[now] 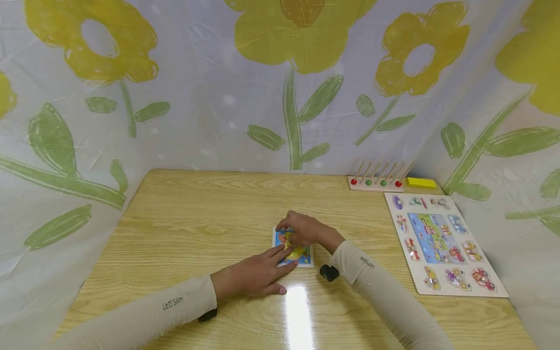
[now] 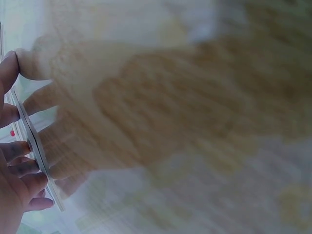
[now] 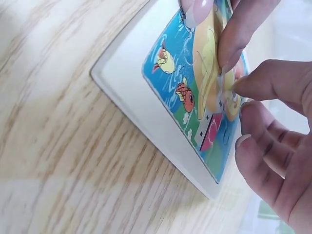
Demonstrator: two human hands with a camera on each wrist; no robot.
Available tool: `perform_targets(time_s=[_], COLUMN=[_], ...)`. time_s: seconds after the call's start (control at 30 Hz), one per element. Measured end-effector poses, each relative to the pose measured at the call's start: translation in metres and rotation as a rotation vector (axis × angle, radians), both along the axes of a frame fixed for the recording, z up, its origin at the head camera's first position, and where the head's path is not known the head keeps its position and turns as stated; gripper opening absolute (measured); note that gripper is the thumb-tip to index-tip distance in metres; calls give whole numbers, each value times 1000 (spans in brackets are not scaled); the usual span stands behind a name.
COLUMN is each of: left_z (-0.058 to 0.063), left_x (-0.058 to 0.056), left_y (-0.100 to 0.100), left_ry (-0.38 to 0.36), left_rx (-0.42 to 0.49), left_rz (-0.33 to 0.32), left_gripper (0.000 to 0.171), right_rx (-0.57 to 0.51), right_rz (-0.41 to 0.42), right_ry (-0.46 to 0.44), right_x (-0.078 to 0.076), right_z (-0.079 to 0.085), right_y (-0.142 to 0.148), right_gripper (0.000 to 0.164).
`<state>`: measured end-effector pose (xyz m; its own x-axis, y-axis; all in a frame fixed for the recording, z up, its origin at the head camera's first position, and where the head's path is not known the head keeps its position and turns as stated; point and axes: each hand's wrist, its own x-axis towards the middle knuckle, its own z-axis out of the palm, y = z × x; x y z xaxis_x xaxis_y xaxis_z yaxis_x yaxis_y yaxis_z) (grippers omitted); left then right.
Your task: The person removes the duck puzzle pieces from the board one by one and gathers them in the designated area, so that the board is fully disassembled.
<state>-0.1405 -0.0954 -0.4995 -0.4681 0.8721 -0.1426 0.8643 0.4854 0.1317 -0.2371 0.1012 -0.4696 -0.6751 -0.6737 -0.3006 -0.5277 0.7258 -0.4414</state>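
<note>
A small jigsaw puzzle (image 1: 310, 262) with a white border and a sea picture lies flat on the table between my hands. My left hand (image 1: 259, 273) rests over its near left part, fingers stretched and spread. My right hand (image 1: 307, 230) comes in from the right across the far part, its fingers bent. Close up in the right wrist view, the right fingertips (image 3: 251, 114) pinch at a yellow puzzle piece (image 3: 229, 87) near the middle. Left fingertips (image 3: 234, 46) touch the picture beside it. The fingers hide part of the picture.
At the right lies a large peg puzzle board (image 1: 404, 248) with vehicle pieces. Behind it stand a rack with upright sticks and coloured beads (image 1: 383, 183) and a yellow block (image 1: 421, 183). A flowered cloth (image 1: 210, 112) hangs behind the wooden table (image 1: 188, 209).
</note>
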Motion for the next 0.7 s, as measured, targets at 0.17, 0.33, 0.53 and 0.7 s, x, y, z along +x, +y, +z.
perform_targets(time_s=[0.17,0.33,0.53,0.7], left_z=[-1,-1,0,-1], left_x=[0,-1,-1,-2], left_y=[0,0,0,0], left_ry=[4,7,-28,-15], left_rx=[-3,1,-23,-12], left_rz=[-1,-5,18,11], left_gripper=[69,70,71,69], right_rx=[-10,-19,-10,4], right_rz=[5,8,5,16], right_ry=[-18,-34,-17,-29], right_x=[-2,-3,-3,-5], right_z=[-2,-3,-3,-3], right_y=[1,2,-1,0], right_gripper=[43,43,42,42])
